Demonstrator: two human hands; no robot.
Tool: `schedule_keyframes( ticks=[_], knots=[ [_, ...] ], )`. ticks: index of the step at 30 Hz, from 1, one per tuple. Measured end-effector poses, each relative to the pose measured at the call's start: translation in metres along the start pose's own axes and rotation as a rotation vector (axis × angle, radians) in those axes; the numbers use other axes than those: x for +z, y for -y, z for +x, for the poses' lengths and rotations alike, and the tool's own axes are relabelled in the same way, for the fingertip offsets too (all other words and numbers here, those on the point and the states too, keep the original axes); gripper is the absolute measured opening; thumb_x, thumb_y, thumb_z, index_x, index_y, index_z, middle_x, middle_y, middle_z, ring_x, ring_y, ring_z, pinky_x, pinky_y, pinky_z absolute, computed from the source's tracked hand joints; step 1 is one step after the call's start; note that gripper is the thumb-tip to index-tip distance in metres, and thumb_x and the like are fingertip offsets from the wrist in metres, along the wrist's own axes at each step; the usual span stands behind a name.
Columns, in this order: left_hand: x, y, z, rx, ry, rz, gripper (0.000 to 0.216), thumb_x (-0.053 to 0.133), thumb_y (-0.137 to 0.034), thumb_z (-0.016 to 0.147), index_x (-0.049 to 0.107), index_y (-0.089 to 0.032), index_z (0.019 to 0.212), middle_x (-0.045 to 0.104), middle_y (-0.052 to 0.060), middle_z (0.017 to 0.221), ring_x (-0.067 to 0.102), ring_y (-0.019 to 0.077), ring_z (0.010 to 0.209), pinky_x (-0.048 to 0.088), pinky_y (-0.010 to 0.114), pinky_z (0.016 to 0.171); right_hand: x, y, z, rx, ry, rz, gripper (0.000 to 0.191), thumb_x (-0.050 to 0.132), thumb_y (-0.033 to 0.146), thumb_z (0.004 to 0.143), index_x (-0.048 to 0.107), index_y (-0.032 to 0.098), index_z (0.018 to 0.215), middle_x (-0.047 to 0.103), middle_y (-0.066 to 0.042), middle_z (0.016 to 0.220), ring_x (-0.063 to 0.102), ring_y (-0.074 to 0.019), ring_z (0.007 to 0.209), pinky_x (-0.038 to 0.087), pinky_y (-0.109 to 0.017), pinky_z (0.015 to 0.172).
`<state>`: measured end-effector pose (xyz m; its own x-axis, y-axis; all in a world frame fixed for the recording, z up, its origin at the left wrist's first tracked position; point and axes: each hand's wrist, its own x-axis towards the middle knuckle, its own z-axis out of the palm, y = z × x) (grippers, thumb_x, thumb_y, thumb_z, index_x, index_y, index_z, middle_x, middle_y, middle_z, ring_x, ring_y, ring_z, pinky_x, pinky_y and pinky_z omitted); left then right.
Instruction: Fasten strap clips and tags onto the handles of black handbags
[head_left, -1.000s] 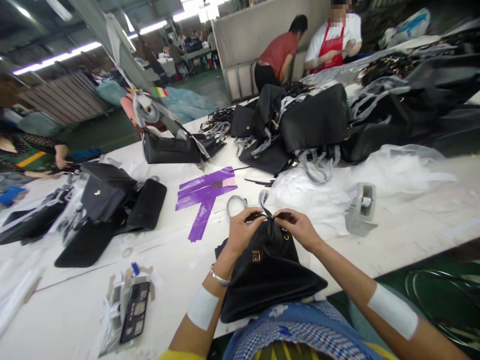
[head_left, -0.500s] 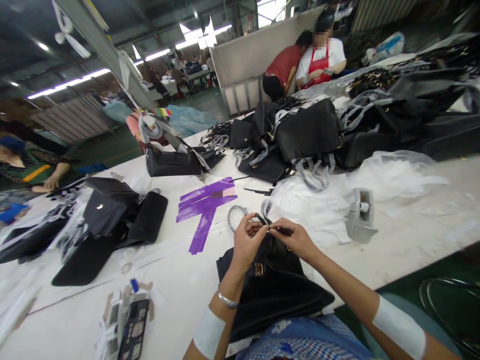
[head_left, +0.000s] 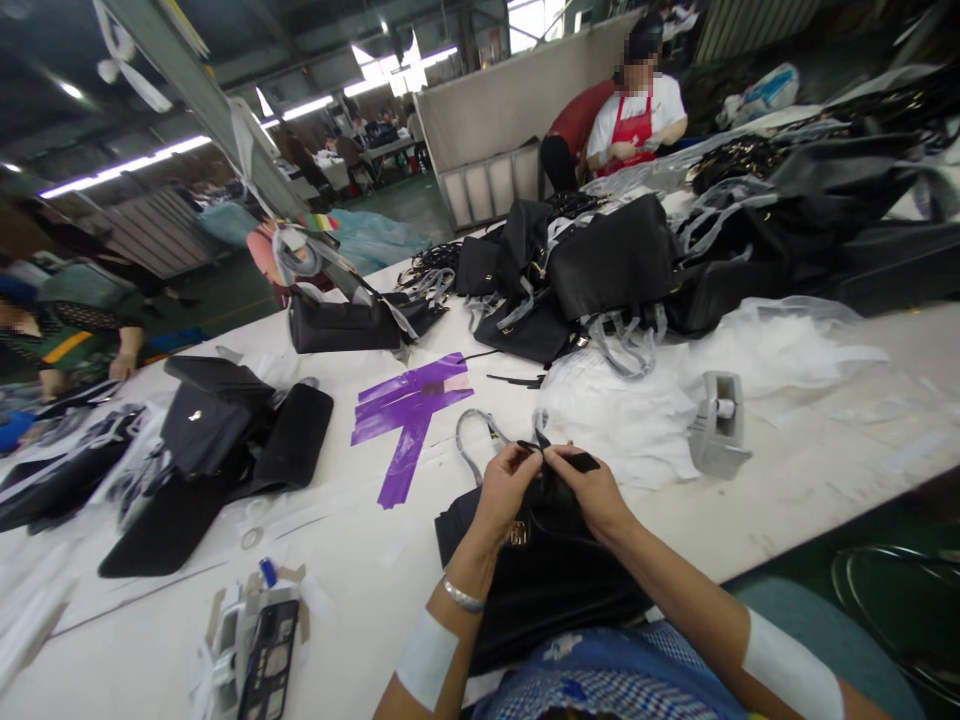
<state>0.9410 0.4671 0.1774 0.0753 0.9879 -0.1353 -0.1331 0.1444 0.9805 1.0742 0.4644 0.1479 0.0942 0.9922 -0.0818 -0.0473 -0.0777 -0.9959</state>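
Observation:
A black handbag [head_left: 555, 580] with a gold clasp [head_left: 518, 533] lies in front of my body at the table edge. Above its top, my left hand [head_left: 504, 490] pinches a narrow black strap [head_left: 531, 446]. Fingertip to fingertip with it, my right hand [head_left: 592, 488] is closed on the same strap, whose dark end [head_left: 583, 461] sticks out past the fingers. A plastic-wrapped handle [head_left: 469, 440] of the bag loops up to the left of my hands. The exact spot between my fingertips is too small to make out.
Purple tape strips [head_left: 412, 410] are stuck on the white table [head_left: 360, 590]. A grey tape dispenser [head_left: 718, 425] stands by white sheets [head_left: 615, 420] on the right. Black bags [head_left: 615, 265] are heaped behind, more [head_left: 217, 430] lie left. A co-worker in a red apron [head_left: 634, 130] is across the table.
My hands have shifted slightly right and my right hand has turned, its fingers now closer to the left ones. The strap stays pinched. Across the table, the person in red has moved behind the co-worker.

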Motion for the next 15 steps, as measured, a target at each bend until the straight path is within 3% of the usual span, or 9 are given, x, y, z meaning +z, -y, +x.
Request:
schedule_keyframes(
  ticks=[4,8,12,15],
  knots=[
    [0.000,0.002,0.000,-0.013,-0.051,-0.029,0.029,0.063,-0.045,0.082,0.067,-0.016,0.078,0.064,0.001,0.077,0.056,0.0117,0.070,0.046,0.024,0.071,-0.006,0.007,0.000,-0.072,0.111,-0.075,0.030,0.067,0.047,0.078,0.072,0.021,0.091,0.073,-0.006,0.095,0.066,-0.0241,0.095,0.048,-0.040,0.094],
    [-0.004,0.001,0.002,-0.017,-0.057,0.024,0.029,0.065,-0.044,0.081,0.072,-0.016,0.084,0.069,0.004,0.085,0.059,0.0131,0.073,0.046,0.025,0.071,-0.017,0.003,0.002,-0.057,0.137,0.085,0.039,0.070,0.045,0.075,0.068,0.022,0.107,0.072,-0.007,0.106,0.067,-0.0245,0.096,0.053,-0.041,0.091],
    [-0.008,-0.004,0.002,0.044,-0.081,0.184,0.029,0.065,-0.043,0.081,0.074,-0.016,0.084,0.071,0.003,0.078,0.061,0.0153,0.072,0.047,0.026,0.071,-0.026,-0.003,0.001,-0.068,0.016,-0.034,0.032,0.070,0.044,0.075,0.072,0.022,0.097,0.073,-0.007,0.100,0.069,-0.0251,0.089,0.055,-0.041,0.085],
    [-0.008,-0.007,0.001,0.087,-0.066,0.287,0.028,0.065,-0.043,0.081,0.075,-0.016,0.081,0.072,0.005,0.077,0.064,0.0185,0.074,0.049,0.029,0.071,-0.028,0.000,0.001,-0.209,-0.022,-0.238,0.025,0.068,0.042,0.079,0.073,0.024,0.095,0.073,-0.006,0.095,0.068,-0.0248,0.085,0.054,-0.040,0.083]
  ],
)
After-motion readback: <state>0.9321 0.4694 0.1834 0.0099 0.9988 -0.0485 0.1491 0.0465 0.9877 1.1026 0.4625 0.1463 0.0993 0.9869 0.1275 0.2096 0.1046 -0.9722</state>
